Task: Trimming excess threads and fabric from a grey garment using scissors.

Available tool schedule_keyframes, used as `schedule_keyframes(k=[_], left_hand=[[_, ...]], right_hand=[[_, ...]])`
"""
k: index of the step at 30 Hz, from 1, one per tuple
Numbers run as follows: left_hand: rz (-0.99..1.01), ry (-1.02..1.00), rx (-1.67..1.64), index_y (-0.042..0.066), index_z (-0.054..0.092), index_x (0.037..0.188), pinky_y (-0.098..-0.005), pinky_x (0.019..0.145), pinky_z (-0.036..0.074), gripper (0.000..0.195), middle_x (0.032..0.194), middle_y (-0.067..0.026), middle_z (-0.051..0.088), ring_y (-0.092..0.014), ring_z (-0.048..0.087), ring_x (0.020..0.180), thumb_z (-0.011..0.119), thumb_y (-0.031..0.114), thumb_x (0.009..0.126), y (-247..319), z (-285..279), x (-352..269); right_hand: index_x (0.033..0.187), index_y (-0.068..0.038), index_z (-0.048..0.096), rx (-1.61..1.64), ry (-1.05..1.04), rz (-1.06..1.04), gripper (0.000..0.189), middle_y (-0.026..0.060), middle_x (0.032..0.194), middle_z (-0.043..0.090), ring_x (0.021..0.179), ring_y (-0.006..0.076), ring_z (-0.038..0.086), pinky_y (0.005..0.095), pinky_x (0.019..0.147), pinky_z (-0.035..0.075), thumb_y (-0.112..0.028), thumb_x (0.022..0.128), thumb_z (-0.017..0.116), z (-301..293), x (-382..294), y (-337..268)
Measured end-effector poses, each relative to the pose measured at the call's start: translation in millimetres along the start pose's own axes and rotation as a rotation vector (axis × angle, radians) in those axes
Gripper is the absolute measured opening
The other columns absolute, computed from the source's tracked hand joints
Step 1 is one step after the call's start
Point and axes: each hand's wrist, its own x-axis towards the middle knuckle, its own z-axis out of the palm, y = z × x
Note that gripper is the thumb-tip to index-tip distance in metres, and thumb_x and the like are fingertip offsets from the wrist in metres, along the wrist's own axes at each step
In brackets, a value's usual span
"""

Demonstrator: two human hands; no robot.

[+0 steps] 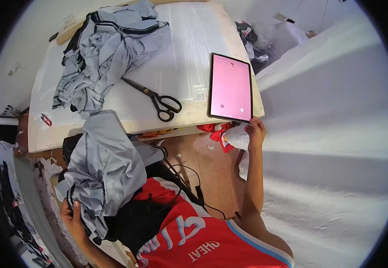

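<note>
My left hand (71, 216) pinches the dark-trimmed edge of a light grey garment (113, 167), which lies bunched over my lap and up against the table edge. At the table's near right corner, my right hand (256, 132) touches the lower corner of a tablet (231, 88) in a dark case; its screen is lit pink. Whether the fingers grip the tablet cannot be told. Black-handled scissors (153, 97) lie with open blades nearly together on the table, between the tablet and a heap of grey garments with black trim (113, 50).
A red thread snipper (46, 119) lies at the left of the white table (194, 114). A white curtain (321, 150) hangs at the right. Cables (199, 194) run near the tiled floor (214, 167), and plastic bags (264, 37) are piled behind the table.
</note>
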Motion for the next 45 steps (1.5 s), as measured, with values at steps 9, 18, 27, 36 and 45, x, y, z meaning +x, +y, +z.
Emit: schedule_keyframes(k=[9, 18, 27, 36, 45], left_hand=[[0.022, 0.037, -0.047, -0.001, 0.062, 0.100, -0.0248, 0.061, 0.022, 0.022, 0.074, 0.0084, 0.038, -0.005, 0.029, 0.069, 0.063, 0.021, 0.096, 11, 16, 4], [-0.029, 0.058, -0.058, 0.000, 0.056, 0.093, -0.0229, 0.067, 0.030, 0.017, 0.078, 0.0059, 0.045, -0.006, 0.036, 0.074, 0.062, 0.016, 0.096, 19, 19, 0], [-0.009, 0.133, -0.022, 0.000, 0.055, 0.090, -0.0235, 0.064, 0.026, 0.021, 0.076, 0.0060, 0.043, -0.006, 0.034, 0.072, 0.061, 0.019, 0.096, 11, 17, -5], [-0.030, 0.093, -0.057, 0.000, 0.057, 0.090, -0.0269, 0.066, 0.030, 0.028, 0.074, 0.0053, 0.042, -0.008, 0.034, 0.071, 0.061, 0.026, 0.098, 5, 8, -8], [-0.048, 0.132, -0.041, 0.005, 0.047, 0.080, -0.0282, 0.063, 0.025, 0.032, 0.071, 0.0061, 0.033, -0.008, 0.029, 0.069, 0.059, 0.028, 0.099, 2, 10, -7]], right_hand=[[0.111, -0.002, 0.061, -0.064, 0.030, -0.109, 0.025, 0.0029, 0.092, 0.061, 0.078, 0.0107, 0.059, 0.0257, 0.069, 0.052, -0.010, 0.088, 0.067, 7, 8, -2], [0.108, -0.002, 0.063, -0.017, 0.015, -0.094, 0.021, 0.0025, 0.091, 0.062, 0.078, 0.0117, 0.060, 0.0263, 0.069, 0.052, -0.011, 0.089, 0.064, 5, 10, -1], [0.112, -0.005, 0.063, -0.011, 0.002, -0.069, 0.022, 0.0034, 0.096, 0.066, 0.079, 0.0136, 0.061, 0.0285, 0.073, 0.052, -0.015, 0.093, 0.060, 6, 5, 0], [0.111, -0.003, 0.064, -0.021, 0.030, -0.107, 0.021, 0.0039, 0.095, 0.066, 0.077, 0.0124, 0.062, 0.0268, 0.070, 0.052, -0.013, 0.094, 0.060, 6, 2, 1], [0.114, -0.004, 0.064, -0.057, 0.026, -0.110, 0.023, 0.0032, 0.097, 0.065, 0.080, 0.0144, 0.062, 0.0288, 0.074, 0.052, -0.015, 0.093, 0.061, 4, 2, 4]])
